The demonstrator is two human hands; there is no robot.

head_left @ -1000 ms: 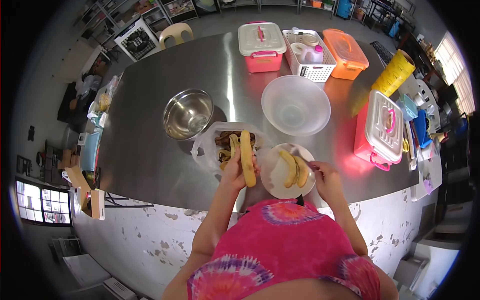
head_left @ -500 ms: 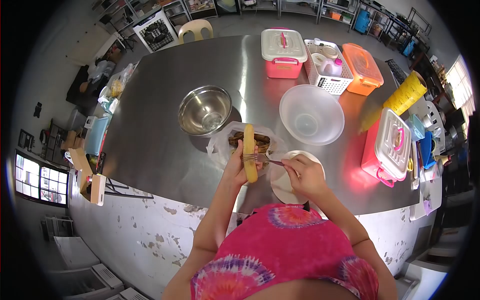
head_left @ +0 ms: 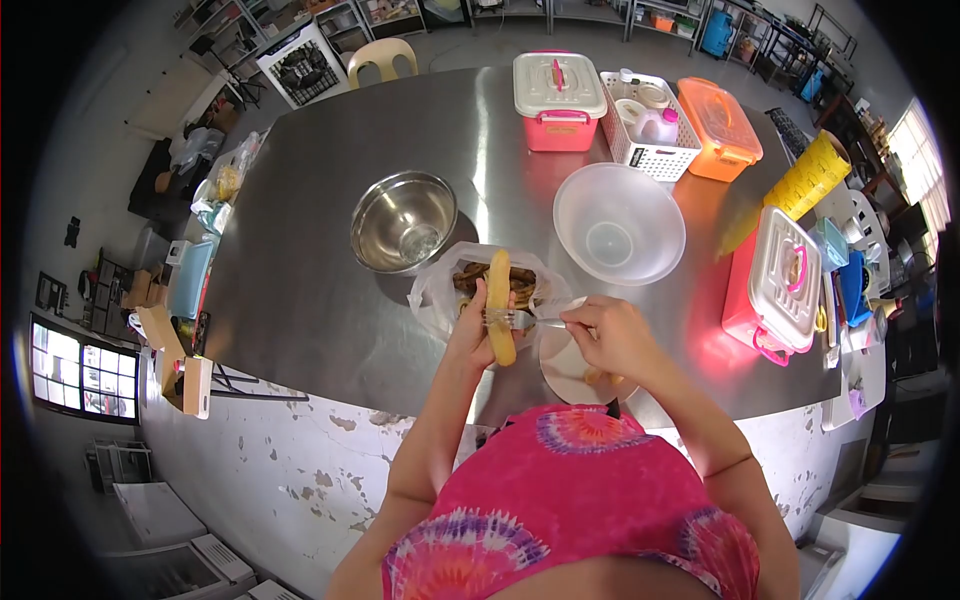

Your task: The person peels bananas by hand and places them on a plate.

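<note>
The left hand [head_left: 472, 325] is closed around a banana [head_left: 499, 305], held upright over a bag [head_left: 430, 295] on the worktop [head_left: 300, 260]. The right hand [head_left: 610, 335] grips a fork [head_left: 525, 319]; its tines touch the banana. A plate [head_left: 560, 372] lies under this hand.

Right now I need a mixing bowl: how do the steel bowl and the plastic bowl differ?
The steel bowl is shiny, opaque metal; the plastic bowl is translucent white. The plastic bowl looks wider than the steel bowl. The steel bowl stands to the left, the plastic bowl to the right. Both are round, upright on the table and look empty.
</note>
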